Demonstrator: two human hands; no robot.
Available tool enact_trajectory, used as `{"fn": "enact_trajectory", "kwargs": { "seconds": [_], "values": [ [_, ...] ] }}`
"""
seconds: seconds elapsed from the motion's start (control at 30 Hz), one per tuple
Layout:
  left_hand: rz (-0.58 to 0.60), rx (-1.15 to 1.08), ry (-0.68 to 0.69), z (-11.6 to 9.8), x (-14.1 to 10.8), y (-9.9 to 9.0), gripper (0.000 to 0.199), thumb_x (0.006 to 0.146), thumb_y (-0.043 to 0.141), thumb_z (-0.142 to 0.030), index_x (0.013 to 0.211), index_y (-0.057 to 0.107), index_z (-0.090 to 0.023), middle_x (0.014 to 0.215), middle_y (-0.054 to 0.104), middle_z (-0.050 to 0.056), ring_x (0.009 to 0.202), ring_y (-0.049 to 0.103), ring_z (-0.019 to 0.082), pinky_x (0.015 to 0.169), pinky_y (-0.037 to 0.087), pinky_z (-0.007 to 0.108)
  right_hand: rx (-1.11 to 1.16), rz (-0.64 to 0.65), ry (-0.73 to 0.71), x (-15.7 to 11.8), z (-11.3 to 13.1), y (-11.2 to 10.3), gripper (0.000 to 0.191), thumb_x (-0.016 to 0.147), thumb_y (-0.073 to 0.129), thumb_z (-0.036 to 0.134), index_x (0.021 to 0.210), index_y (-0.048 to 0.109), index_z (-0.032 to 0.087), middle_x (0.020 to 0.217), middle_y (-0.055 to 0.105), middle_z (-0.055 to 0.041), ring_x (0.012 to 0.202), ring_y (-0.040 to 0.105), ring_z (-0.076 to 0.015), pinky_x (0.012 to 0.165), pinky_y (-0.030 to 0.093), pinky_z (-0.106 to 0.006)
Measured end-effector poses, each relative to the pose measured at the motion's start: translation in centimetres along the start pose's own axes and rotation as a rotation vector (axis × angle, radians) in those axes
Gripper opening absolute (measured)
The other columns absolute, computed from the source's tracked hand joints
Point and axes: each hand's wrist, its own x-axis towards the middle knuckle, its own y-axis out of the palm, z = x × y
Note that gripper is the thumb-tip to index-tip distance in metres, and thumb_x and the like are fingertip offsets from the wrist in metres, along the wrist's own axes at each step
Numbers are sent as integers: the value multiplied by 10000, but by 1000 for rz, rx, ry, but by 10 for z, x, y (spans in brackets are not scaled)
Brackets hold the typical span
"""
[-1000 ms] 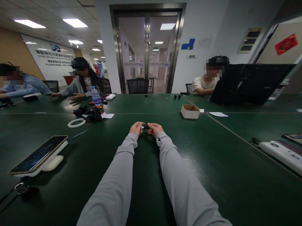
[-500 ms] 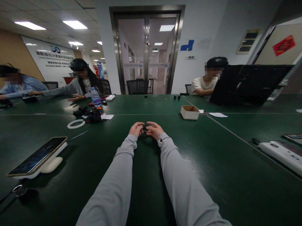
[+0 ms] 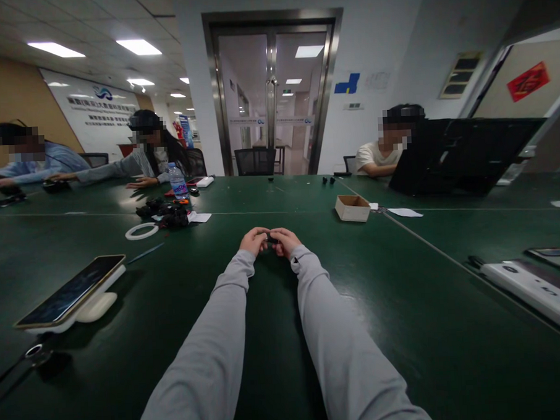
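Both my arms reach forward over the green table (image 3: 175,363). My left hand (image 3: 254,241) and my right hand (image 3: 286,241) meet fingertip to fingertip near the middle of the view. Between them is a small black object (image 3: 272,239), mostly covered by the fingers; its kind is too small to make out. The fingers of each hand are curled and closed on it.
An open cardboard box (image 3: 353,210) stands ahead to the right. Ahead to the left are a white ring (image 3: 142,231), a black tangle of gear (image 3: 166,212) and a water bottle (image 3: 177,182). A propped phone (image 3: 72,292) is at left; a black monitor (image 3: 463,155) stands right. Several people sit across.
My right hand has moved slightly left, closing the gap to my left hand. Its fingers have drawn together on the small black object.
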Motion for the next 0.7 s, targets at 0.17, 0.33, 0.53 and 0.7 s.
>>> {"fn": "enact_trajectory", "kwargs": {
  "seconds": [0.17,0.33,0.53,0.7],
  "values": [
    [-39,-32,8,2,3,0,155,689,502,-253,790,536,-139,392,464,-62,324,389,52,376,296,172,-1,17,2,2,-1,-1,263,688,608,291,887,474,184,424,515,76,263,423,-72,282,340,-181],
    [-82,60,-5,8,5,-2,230,688,535,-376,729,517,-150,424,512,-44,336,417,58,383,317,177,12,7,17,2,-2,-2,198,708,590,274,839,475,180,403,500,70,253,393,-66,280,323,-183],
    [-130,279,-17,14,6,-3,383,730,432,-501,594,529,-156,412,518,-15,351,449,74,413,356,194,58,29,27,0,0,-3,177,686,581,193,839,492,196,425,515,65,292,435,-73,315,365,-187],
    [-170,146,54,9,3,-2,201,688,521,-305,837,551,-174,513,553,-43,392,448,64,432,352,184,72,10,32,-1,1,-3,148,693,555,164,823,491,196,426,513,62,310,446,-73,328,374,-183]
  ]
}}
